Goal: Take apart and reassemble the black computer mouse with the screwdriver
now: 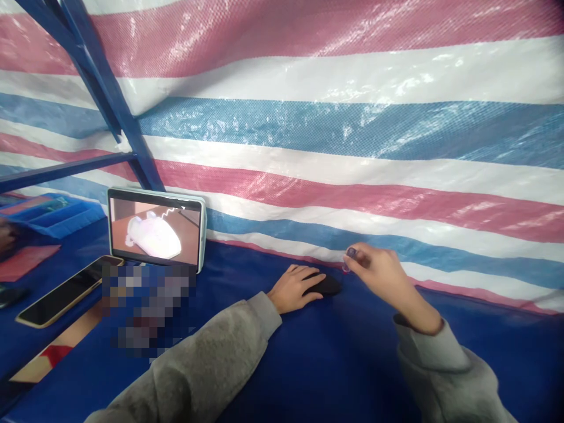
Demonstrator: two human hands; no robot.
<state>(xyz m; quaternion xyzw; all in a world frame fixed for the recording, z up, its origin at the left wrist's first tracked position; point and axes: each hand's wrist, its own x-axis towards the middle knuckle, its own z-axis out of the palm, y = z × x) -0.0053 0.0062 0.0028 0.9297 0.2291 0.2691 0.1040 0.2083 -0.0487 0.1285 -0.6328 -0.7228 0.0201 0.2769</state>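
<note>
My left hand (pixel 295 289) lies over a black computer mouse (pixel 328 285), its fingers across the top and the thumb along the near side. The mouse sits on the blue table surface (pixel 308 358), close to the striped sheet. To the right, my right hand (pixel 381 271) is raised a little above the table. Its thumb and fingertips pinch a small see-through purplish piece (pixel 351 252), whose kind I cannot make out. Part of this piece is hidden behind the fingers.
A tablet (pixel 154 261) leans upright at left, showing a pale object on its screen. Before it lie a phone (pixel 66 294) and a pixelated patch. Farther left are a blue compartment tray (pixel 66 217) and a red sheet (pixel 29 261). Striped plastic sheeting (pixel 352 129) closes off the back.
</note>
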